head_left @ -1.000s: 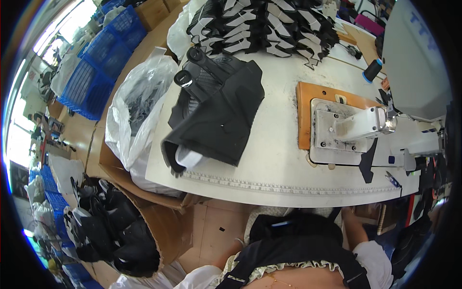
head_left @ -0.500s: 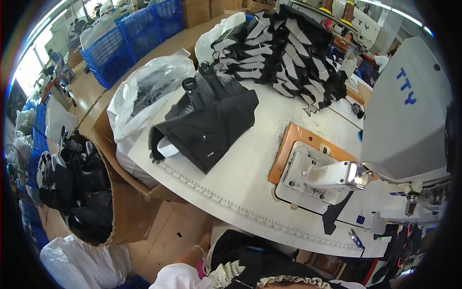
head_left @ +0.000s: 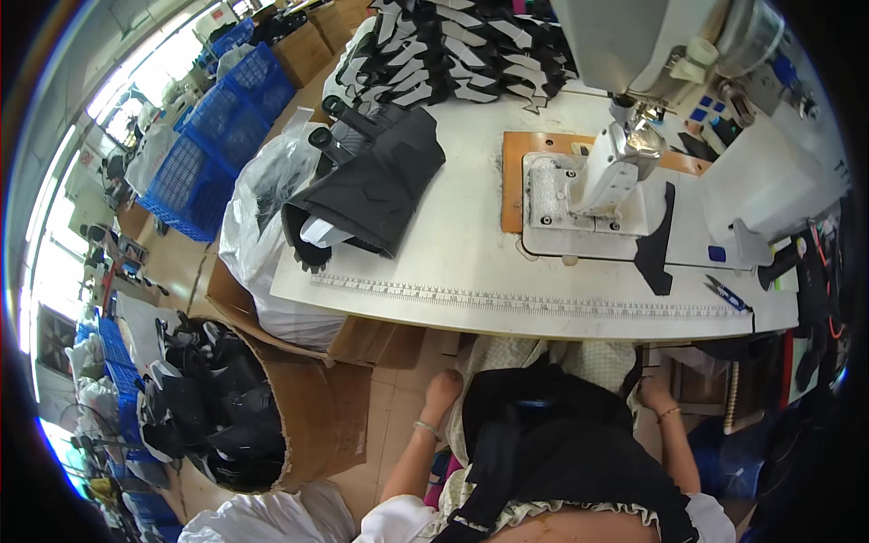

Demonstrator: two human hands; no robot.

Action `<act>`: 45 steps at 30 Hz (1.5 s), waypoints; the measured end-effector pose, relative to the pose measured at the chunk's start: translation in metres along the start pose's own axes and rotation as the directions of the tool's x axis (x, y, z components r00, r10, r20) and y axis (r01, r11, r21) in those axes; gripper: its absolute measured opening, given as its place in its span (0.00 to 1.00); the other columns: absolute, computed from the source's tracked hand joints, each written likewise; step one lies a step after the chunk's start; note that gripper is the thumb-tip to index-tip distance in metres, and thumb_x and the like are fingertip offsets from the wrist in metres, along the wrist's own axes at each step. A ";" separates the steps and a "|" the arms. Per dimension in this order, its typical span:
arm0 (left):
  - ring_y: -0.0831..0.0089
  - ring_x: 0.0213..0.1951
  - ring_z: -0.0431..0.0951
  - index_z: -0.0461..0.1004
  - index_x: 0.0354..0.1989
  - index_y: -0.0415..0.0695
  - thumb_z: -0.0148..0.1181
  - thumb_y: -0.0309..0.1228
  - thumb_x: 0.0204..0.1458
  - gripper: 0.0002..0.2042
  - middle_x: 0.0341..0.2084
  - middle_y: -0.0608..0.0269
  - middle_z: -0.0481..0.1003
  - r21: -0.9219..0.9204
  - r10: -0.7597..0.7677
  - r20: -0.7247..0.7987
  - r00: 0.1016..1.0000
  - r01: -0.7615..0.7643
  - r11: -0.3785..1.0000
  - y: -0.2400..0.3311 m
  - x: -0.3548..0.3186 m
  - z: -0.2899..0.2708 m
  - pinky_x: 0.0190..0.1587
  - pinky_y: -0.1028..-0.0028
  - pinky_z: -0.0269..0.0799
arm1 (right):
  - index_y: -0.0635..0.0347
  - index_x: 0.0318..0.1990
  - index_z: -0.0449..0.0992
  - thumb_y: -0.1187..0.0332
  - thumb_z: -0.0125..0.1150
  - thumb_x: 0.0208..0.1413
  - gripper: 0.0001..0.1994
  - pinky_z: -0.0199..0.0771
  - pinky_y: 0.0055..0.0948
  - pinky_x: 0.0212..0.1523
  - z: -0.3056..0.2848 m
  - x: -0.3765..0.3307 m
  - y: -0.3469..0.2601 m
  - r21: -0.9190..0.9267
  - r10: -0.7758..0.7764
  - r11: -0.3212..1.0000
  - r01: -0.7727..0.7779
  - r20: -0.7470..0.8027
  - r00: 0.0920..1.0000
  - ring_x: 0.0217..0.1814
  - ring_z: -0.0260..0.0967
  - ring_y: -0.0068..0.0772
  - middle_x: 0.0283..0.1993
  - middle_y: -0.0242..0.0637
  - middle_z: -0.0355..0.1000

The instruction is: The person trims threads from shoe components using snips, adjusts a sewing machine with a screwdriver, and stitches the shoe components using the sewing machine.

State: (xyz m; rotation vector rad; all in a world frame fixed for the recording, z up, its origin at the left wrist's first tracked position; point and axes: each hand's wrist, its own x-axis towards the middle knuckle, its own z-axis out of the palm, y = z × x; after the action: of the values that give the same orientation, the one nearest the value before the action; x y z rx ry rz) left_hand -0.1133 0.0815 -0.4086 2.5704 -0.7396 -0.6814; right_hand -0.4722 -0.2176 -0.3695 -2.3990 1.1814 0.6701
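My left hand [head_left: 444, 389], with a pale bracelet at the wrist, hangs below the table edge beside my left thigh. My right hand [head_left: 656, 395], a thin band on its wrist, is low on the other side of my lap. Both sets of fingers are hidden, so whether they grip anything cannot be told. Between them a black apron [head_left: 552, 425] covers my lap. On the table ahead lies a dark bag-like fabric piece [head_left: 371, 190] with black straps and a white inside part. A black cut piece [head_left: 656, 244] rests by the sewing machine's post [head_left: 615, 167].
Thread snips [head_left: 726, 294] lie near the table's right front edge, past a printed ruler strip [head_left: 507, 302]. Grey-and-black cut pieces [head_left: 462, 54] pile up at the back. Left of the table stand a carton [head_left: 317, 425] of black items, a clear plastic bag [head_left: 272, 199] and blue crates [head_left: 195, 167].
The view has swung, bringing the table straighter in front and my right hand and forearm into sight. The fabric piece and the cut pieces stay where they were on the table.
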 end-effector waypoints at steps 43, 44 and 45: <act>0.70 0.34 0.71 0.61 0.40 0.35 0.58 0.26 0.50 0.14 0.32 0.53 0.71 -0.580 -0.154 -0.766 0.625 -0.566 0.586 0.125 0.070 -0.259 0.39 0.74 0.67 | 0.74 0.53 0.60 0.52 0.61 0.49 0.34 0.56 0.34 0.59 -0.349 0.202 -0.460 0.430 -0.288 0.229 0.873 -0.827 0.483 0.62 0.55 0.44 0.57 0.55 0.59; 0.70 0.34 0.71 0.61 0.40 0.35 0.58 0.26 0.50 0.14 0.32 0.53 0.71 -0.519 -0.122 -0.815 0.566 -0.620 0.588 0.116 0.071 -0.262 0.39 0.74 0.67 | 0.74 0.51 0.62 0.51 0.62 0.47 0.34 0.58 0.32 0.57 -0.355 0.203 -0.467 0.674 -0.352 0.101 0.732 -0.664 0.660 0.59 0.58 0.41 0.54 0.53 0.62; 0.72 0.36 0.70 0.60 0.42 0.35 0.57 0.23 0.49 0.14 0.31 0.55 0.70 -0.554 -0.151 -0.782 0.604 -0.564 0.612 0.105 0.071 -0.267 0.40 0.76 0.66 | 0.74 0.51 0.62 0.51 0.62 0.47 0.34 0.58 0.32 0.57 -0.354 0.198 -0.470 0.656 -0.373 0.070 0.751 -0.681 0.630 0.59 0.58 0.41 0.54 0.53 0.62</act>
State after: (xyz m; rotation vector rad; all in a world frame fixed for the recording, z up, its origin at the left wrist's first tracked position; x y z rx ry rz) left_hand 0.0435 0.0166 -0.1669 1.5996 -0.3255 0.2501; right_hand 0.1008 -0.2592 -0.1348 -1.6191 0.2902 -0.6520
